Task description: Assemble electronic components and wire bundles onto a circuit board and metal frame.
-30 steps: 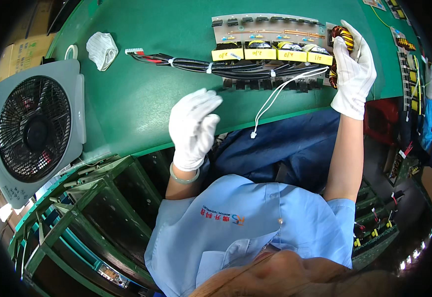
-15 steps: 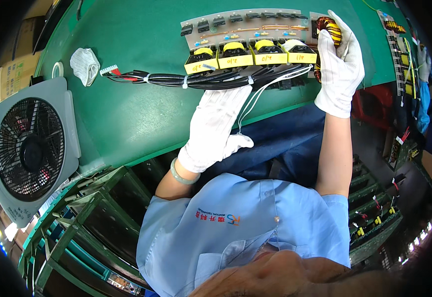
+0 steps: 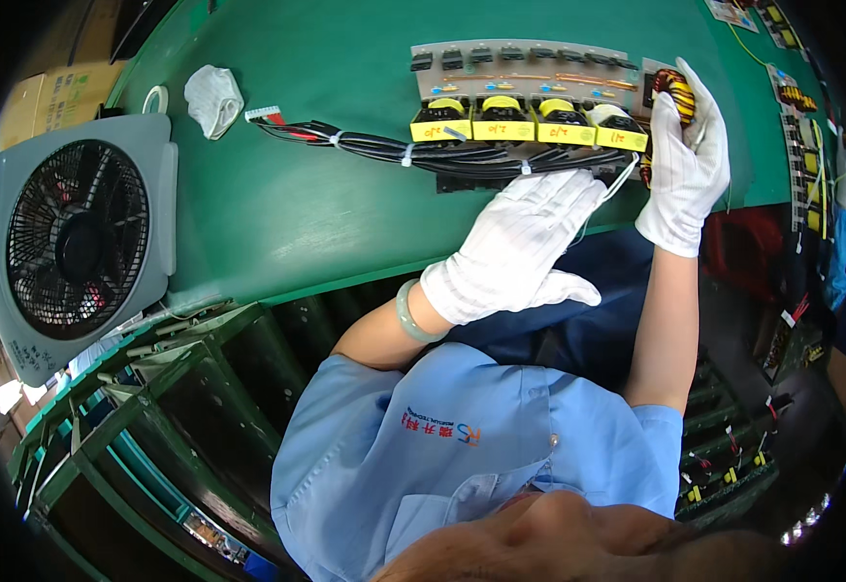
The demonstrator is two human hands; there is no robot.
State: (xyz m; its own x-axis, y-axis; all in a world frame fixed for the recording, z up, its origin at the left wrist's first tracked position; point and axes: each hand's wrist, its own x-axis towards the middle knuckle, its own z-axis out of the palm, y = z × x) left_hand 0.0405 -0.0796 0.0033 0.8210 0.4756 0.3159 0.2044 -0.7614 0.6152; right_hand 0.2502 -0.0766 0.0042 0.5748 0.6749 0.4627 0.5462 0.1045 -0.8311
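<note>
On the green table (image 3: 297,223), the circuit board (image 3: 501,72) was flanked by a coil (image 3: 679,90) clasped in the half-curled right hand (image 3: 685,179) — the left hand (image 3: 510,247) was held outstretched at the black cables (image 3: 374,148), nothing visibly gripped.

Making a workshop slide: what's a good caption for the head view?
Gloved right hand holding a wound coil, left hand beside black cables along a circuit board.

Place: electronics assembly workshop | Bench: broad green worktop (image 3: 287,213) | On bench: circuit board (image 3: 499,69) with yellow-wrapped transformers (image 3: 504,130), wire-wound coil (image 3: 676,85), zip-tied black cable bundle (image 3: 374,147) | Right side: further populated boards (image 3: 813,163) | Storage: green racks (image 3: 166,407) at lower left, cardboard boxes (image 3: 83,89) | Fittings: grey box fan (image 3: 81,238) | Worker's dress: white gloves (image 3: 510,247), light-blue shirt (image 3: 355,456) with chest emblem (image 3: 452,433)
</note>
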